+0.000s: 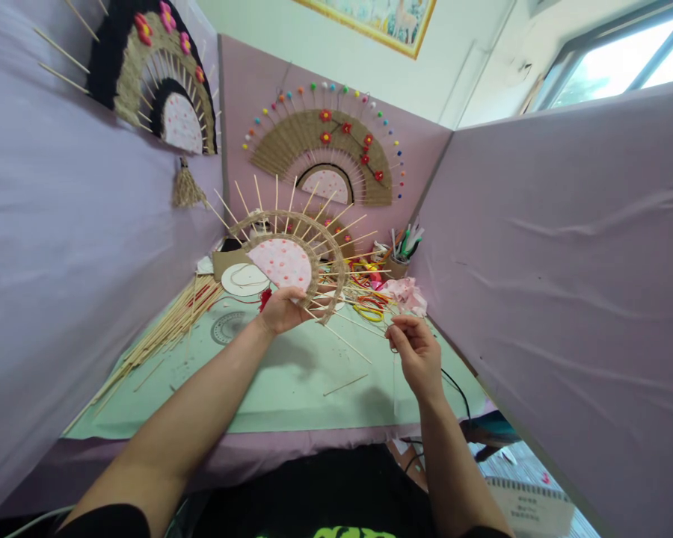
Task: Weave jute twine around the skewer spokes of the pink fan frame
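Observation:
My left hand (286,310) is closed on the lower edge of a half-round craft fan (283,261), holding it tilted above the table. The fan has a pink dotted centre, a twine-wrapped rim and thin wooden sticks spreading outward. A second band of twine (341,261) weaves around the sticks farther out. To the right of the fan, near the ends of its lower sticks, my right hand (418,351) pinches a thin string (394,381). Part of the string hangs below the fingers. The tips of my left fingers are partly hidden behind the fan.
Wooden sticks (168,321) lie heaped at the table's left. A white disc (245,279) and coloured cords (370,302) lie toward the back. A pen holder (398,265) stands at the back right. Finished fans (342,142) hang on the cloth partitions. One loose stick (345,385) lies in front.

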A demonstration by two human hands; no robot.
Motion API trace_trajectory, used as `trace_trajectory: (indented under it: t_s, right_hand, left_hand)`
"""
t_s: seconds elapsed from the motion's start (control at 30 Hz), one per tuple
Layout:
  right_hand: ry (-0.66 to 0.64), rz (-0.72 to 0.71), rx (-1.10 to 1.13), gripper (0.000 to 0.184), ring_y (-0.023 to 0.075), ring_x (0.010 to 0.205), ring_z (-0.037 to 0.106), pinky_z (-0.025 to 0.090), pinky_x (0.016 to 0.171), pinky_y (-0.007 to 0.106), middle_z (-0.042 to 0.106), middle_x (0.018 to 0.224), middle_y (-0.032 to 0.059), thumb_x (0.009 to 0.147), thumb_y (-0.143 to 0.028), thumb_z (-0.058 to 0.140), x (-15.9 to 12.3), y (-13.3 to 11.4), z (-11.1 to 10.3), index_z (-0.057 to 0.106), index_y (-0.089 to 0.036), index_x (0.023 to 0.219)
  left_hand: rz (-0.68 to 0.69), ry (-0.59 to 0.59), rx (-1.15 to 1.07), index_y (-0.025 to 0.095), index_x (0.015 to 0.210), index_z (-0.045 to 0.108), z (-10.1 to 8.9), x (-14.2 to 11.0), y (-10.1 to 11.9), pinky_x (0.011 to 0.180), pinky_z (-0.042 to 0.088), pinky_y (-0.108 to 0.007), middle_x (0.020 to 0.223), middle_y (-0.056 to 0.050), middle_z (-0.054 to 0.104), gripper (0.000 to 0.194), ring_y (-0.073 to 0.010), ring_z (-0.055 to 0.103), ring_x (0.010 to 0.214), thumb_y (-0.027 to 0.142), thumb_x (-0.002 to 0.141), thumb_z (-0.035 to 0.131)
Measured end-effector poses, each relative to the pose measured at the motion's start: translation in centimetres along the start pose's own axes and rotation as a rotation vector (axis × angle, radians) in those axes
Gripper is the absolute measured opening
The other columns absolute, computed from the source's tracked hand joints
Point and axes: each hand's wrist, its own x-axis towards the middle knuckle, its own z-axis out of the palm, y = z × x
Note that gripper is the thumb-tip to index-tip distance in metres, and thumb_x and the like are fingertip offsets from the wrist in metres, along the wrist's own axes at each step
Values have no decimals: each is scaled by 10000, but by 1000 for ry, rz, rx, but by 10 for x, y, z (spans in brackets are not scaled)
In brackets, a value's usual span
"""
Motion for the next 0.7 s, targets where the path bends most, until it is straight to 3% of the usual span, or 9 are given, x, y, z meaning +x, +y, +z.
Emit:
trace_trajectory:
  t_s: [0.27, 0.47, 0.7]
  right_hand:
    - [-65, 38, -31, 194, 109, 566, 488, 394, 530, 234, 589, 676, -9, 824, -295, 611, -2, 17, 8, 626, -188, 984]
    - [-187, -78, -159, 287, 134, 656, 560, 455, 621, 259, 621, 753, 27, 863, -255, 535, -19, 29, 43, 681, -197, 1102]
    - [-360, -165, -183, 301, 127, 650, 563, 455, 628, 246, 633, 763, 33, 899, -224, 498, -35, 22, 73, 666, -211, 1148]
  left_hand:
    - [7, 21, -107, 28, 1150, 629, 0, 1, -3, 983, 421, -464, 1073, -158, 700, 515, -302, 610, 1107, 153, 689, 436]
    - [-4, 58, -154, 22, 1169, 617, 3, 3, -9, 975, 419, -473, 1022, -158, 712, 527, -292, 631, 1058, 175, 700, 431]
    - [-19, 76, -177, 13, 1166, 614, 9, 4, -14, 943, 443, -452, 1021, -167, 712, 520, -277, 644, 1022, 173, 712, 416]
